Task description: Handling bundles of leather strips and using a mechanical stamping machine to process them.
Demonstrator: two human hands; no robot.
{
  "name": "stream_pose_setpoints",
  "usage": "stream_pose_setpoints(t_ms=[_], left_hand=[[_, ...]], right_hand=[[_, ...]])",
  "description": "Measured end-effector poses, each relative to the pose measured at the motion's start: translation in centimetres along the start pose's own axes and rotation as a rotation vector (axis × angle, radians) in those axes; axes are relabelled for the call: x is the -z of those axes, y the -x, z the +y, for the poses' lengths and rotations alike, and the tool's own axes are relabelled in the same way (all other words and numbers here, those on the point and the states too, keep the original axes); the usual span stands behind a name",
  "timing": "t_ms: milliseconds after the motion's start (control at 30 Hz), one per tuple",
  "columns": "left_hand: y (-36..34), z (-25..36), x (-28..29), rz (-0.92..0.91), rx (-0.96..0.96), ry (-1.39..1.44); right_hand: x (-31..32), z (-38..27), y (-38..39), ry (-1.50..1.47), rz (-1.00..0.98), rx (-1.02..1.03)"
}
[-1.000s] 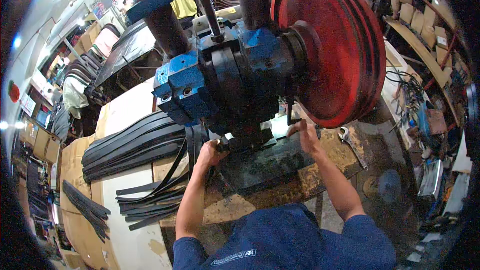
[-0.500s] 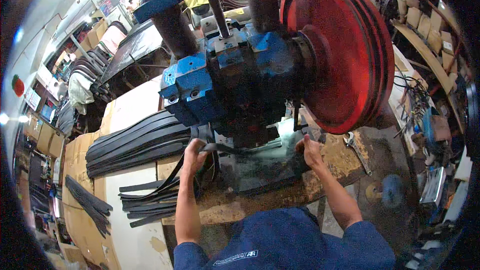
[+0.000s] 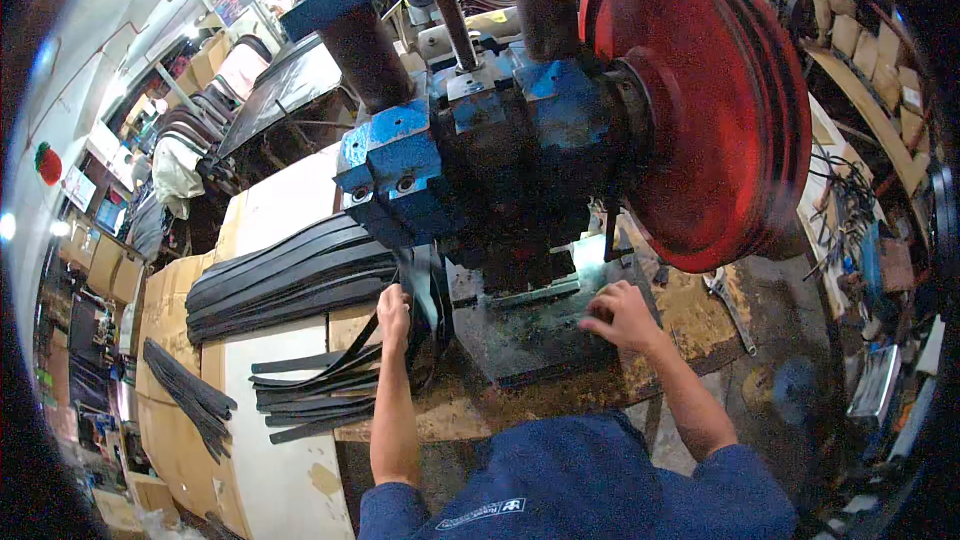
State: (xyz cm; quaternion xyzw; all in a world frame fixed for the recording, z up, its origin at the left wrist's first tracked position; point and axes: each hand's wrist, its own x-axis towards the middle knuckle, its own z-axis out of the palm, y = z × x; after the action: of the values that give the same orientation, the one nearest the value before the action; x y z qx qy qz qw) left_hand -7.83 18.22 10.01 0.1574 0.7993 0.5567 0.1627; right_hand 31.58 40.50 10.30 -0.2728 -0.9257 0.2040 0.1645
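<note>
A large blue press machine (image 3: 390, 150) with a red flywheel (image 3: 710, 120) stands over a dark metal bed plate (image 3: 520, 345). My left hand (image 3: 394, 315) is closed at the plate's left side, gripping a black strip (image 3: 368, 332) among hanging strips left of the tool. My right hand (image 3: 618, 318) is over the right part of the plate, thumb and fingers apart, holding nothing visible. A bundle of long black strips (image 3: 280, 285) lies to the left, with looser strips (image 3: 300, 410) nearer me.
An adjustable wrench (image 3: 732, 310) lies right of the plate. A small pile of strips (image 3: 185, 395) rests on cardboard (image 3: 160, 440) at the left. Tangled black cords (image 3: 850, 210) and a shelf of wrapped packages (image 3: 875, 60) are at the right; a dark worktable (image 3: 280, 85) stands behind.
My right hand has come down from beside the machine's lever onto the plate area. My left hand lifted a strip and shifted slightly left. The view has moved a little.
</note>
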Motion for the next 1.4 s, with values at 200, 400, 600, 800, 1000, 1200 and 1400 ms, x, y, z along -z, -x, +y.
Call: stream_pose_setpoints(t_ms=[200, 400, 600, 800, 1000, 1200, 1400], left_hand=[[6.5, 1.2, -4.2, -0.019, -0.481, -0.203], [10.7, 1.6, -4.0, 0.039, -0.681, -0.447], [2.4, -1.1, 1.6, 0.169, -0.421, -0.686], [-1.3, -4.7, 4.0, -0.187, -0.167, -0.719], [4.0, -4.5, 3.7, -0.640, -0.162, -0.934], [6.4, -4.1, 4.7, -0.566, -0.296, -0.990], [9.5, -7.8, 9.9, -0.598, -0.365, -0.819]], right_hand=[[0.7, -2.9, 1.4, 0.087, -0.036, 0.172], [-1.0, -2.9, 0.9, 0.085, 0.142, 0.161], [-1.0, -4.3, 0.7, 0.046, 0.271, 0.114], [-0.8, -4.4, 0.6, -0.067, 0.313, 0.166], [-2.5, -5.6, 0.7, -0.069, 0.322, 0.016], [-5.8, -17.9, 1.8, -0.363, 0.276, 0.036], [-14.5, -30.3, 2.5, -0.643, 0.111, -0.363]])
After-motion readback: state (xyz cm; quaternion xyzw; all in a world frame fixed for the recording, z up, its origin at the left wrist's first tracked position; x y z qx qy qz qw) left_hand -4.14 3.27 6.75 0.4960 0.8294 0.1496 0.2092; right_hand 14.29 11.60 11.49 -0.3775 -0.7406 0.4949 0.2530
